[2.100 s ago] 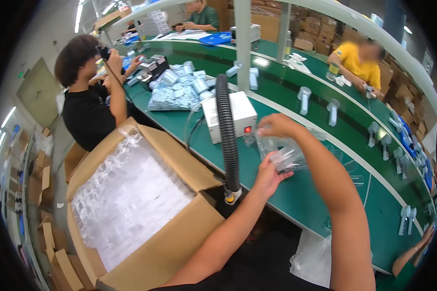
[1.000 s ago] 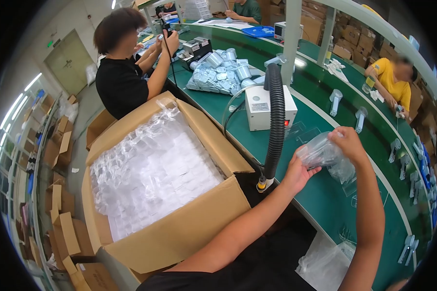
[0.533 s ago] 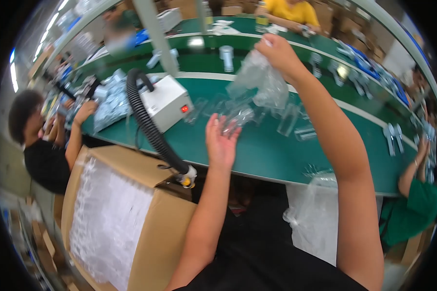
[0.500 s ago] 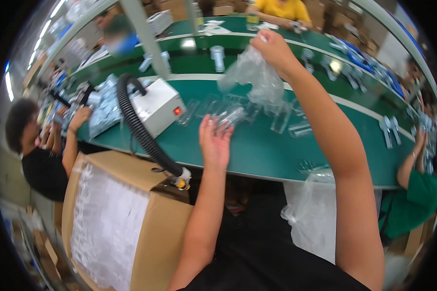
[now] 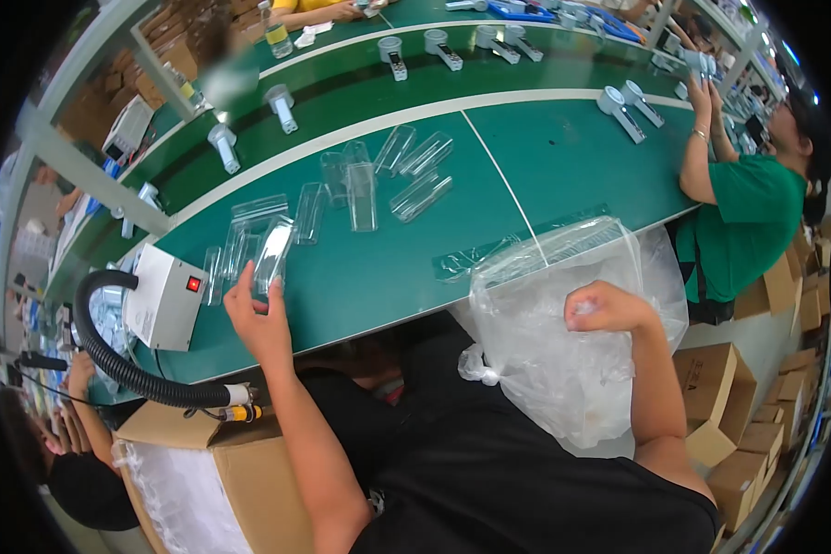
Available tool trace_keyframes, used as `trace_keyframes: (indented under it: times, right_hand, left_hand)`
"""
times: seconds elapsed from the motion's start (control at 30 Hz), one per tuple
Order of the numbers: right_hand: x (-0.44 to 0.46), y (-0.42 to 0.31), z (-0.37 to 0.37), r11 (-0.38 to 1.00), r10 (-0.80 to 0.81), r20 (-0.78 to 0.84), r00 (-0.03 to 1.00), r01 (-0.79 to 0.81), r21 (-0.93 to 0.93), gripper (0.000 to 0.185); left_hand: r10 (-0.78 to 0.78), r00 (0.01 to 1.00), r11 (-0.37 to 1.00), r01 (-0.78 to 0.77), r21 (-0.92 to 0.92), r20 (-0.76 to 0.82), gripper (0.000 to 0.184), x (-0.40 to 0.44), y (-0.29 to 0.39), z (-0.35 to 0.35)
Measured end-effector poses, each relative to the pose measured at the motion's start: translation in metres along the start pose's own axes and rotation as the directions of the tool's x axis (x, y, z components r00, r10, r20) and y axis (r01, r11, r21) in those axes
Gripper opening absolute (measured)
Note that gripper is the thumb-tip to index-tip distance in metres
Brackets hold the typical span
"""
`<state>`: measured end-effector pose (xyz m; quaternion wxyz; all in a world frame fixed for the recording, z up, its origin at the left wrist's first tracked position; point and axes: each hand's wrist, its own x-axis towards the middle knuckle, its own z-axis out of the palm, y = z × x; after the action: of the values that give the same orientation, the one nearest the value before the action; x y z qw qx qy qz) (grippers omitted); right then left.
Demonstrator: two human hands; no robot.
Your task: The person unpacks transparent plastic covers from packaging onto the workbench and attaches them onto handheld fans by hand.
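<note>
Between the thumb and fingers of my left hand (image 5: 260, 319) is a clear plastic case (image 5: 274, 247), at the left part of the green table. Other clear cases (image 5: 362, 196) lie loosely on the table beyond it. My right hand (image 5: 605, 307) is closed at the front edge, over a large translucent plastic bag (image 5: 563, 369) that hangs there. A bit of clear film shows in its fingers, but how much it holds is hard to make out. More clear film (image 5: 480, 258) lies on the table by the bag's mouth.
A white box (image 5: 164, 297) with a red switch and a black hose (image 5: 111, 355) stand at left, above an open carton (image 5: 258, 480). Light-blue handheld devices (image 5: 392, 57) lie along the green belt. A co-worker in green (image 5: 748, 208) is at right, another person at lower left.
The view has swung right. My right hand has come down from above the table, with its crumpled bag, to the large bag at the edge. My left hand stays at the clear cases.
</note>
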<state>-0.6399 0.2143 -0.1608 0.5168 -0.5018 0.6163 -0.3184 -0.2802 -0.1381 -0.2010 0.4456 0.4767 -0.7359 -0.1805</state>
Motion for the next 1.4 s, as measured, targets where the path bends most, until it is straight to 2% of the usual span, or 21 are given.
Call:
trace_keyframes:
  times: [0.07,0.1,0.17,0.23,0.27,0.33,0.43,0.5,0.57,0.73,0.77,0.8,0.83,0.87,0.93,1.07,1.2,1.27,1.33,1.37,1.4]
  right_hand:
    - [0.007,0.074,0.012,0.924,0.275,-0.496,0.824,-0.368,-0.1,0.021]
    - [0.022,0.103,0.018,0.928,0.273,-0.494,0.825,-0.361,-0.09,0.021]
    - [0.058,0.163,0.026,0.998,0.06,-0.996,0.069,-0.023,0.059,0.038]
    - [0.083,0.255,0.034,0.948,-0.081,-0.942,0.326,-0.266,-0.173,0.06]
    - [0.077,0.243,0.041,0.906,0.205,-0.728,0.655,-0.409,-0.113,0.069]
    - [0.066,0.229,0.041,0.892,0.126,-0.357,0.926,-0.263,-0.367,0.071]
    - [0.063,0.163,0.034,0.734,0.158,-0.642,0.75,-0.525,-0.432,0.059]
    - [0.051,0.14,0.028,0.77,0.146,-0.643,0.752,-0.495,-0.404,0.053]
    - [0.037,0.112,0.018,0.944,0.135,-0.523,0.842,-0.27,-0.191,0.048]
    - [0.054,0.161,0.014,0.771,0.526,-0.433,0.732,-0.196,0.606,0.041]
    - [0.064,0.23,0.017,0.838,0.439,-0.571,0.694,-0.546,-0.018,0.042]
    - [0.06,0.285,0.025,0.425,0.313,-0.614,0.725,-0.685,-0.592,0.043]
    - [0.052,0.257,0.032,0.747,0.469,-0.664,0.582,-0.663,-0.054,0.042]
    - [0.051,0.208,0.031,0.783,0.623,-0.609,0.492,-0.387,0.488,0.042]
    - [0.031,0.185,0.023,0.806,0.556,-0.533,0.638,-0.259,0.532,0.041]
    - [-0.013,0.112,0.0,0.877,0.48,-0.564,0.671,-0.367,0.31,0.036]
    - [-0.03,0.096,-0.007,0.946,0.261,-0.838,0.479,-0.302,0.122,0.035]
    - [-0.011,0.134,-0.002,0.913,-0.098,-0.963,0.251,-0.361,-0.188,0.038]
    - [0.022,0.168,0.012,0.663,-0.463,-0.87,0.171,-0.584,-0.468,0.044]
    - [0.039,0.21,0.025,0.689,-0.326,-0.87,0.371,-0.536,-0.487,0.046]
    - [0.04,0.251,0.036,0.666,0.159,-0.642,0.75,-0.561,-0.491,0.048]
  left_hand:
    - [0.0,1.0,1.0,0.0,-0.003,-0.013,0.049,0.006,0.0,0.007]
    - [-0.023,0.997,1.0,0.023,0.007,-0.073,0.048,0.011,-0.001,0.013]
    - [-0.015,0.993,0.998,0.023,0.06,-0.121,0.055,0.018,-0.018,0.022]
    - [-0.024,0.998,0.998,0.028,0.054,-0.063,0.06,0.016,-0.005,0.02]
    - [-0.039,0.999,0.998,0.039,0.049,-0.004,0.064,0.012,-0.001,0.017]
    - [-0.057,0.998,0.998,0.056,-0.037,-0.019,0.07,0.0,0.003,0.007]
    - [-0.064,0.998,0.99,0.062,-0.128,-0.013,0.061,-0.035,0.028,-0.016]
    - [-0.012,0.995,0.982,0.031,-0.187,0.103,0.052,-0.063,0.044,-0.034]
    - [0.041,0.974,0.955,0.027,-0.294,0.224,0.049,-0.09,0.054,-0.053]
    - [-0.006,0.919,0.884,0.189,-0.427,0.394,0.043,-0.121,0.068,-0.096]
    - [-0.029,0.907,0.898,0.208,-0.387,0.42,0.041,-0.122,0.071,-0.103]
    - [-0.018,0.913,0.918,0.177,-0.355,0.407,0.04,-0.122,0.075,-0.11]
    - [0.051,0.932,0.932,0.085,-0.353,0.359,0.04,-0.126,0.068,-0.116]
    - [0.111,0.93,0.957,-0.004,-0.291,0.351,0.037,-0.126,0.071,-0.127]
    - [0.16,0.937,0.932,-0.04,-0.359,0.312,0.035,-0.13,0.073,-0.144]
    - [0.201,0.932,0.927,-0.081,-0.367,0.301,0.035,-0.14,0.064,-0.175]
    - [0.197,0.958,0.934,-0.119,-0.336,0.21,0.033,-0.148,0.057,-0.208]
    - [0.211,0.96,0.935,-0.142,-0.326,0.186,0.03,-0.149,0.06,-0.227]
    - [0.179,0.978,0.951,-0.145,-0.272,0.104,0.027,-0.149,0.063,-0.243]
    - [0.165,0.983,0.957,-0.14,-0.256,0.08,0.026,-0.149,0.06,-0.252]
    - [0.146,0.988,0.962,-0.13,-0.24,0.05,0.026,-0.148,0.063,-0.259]
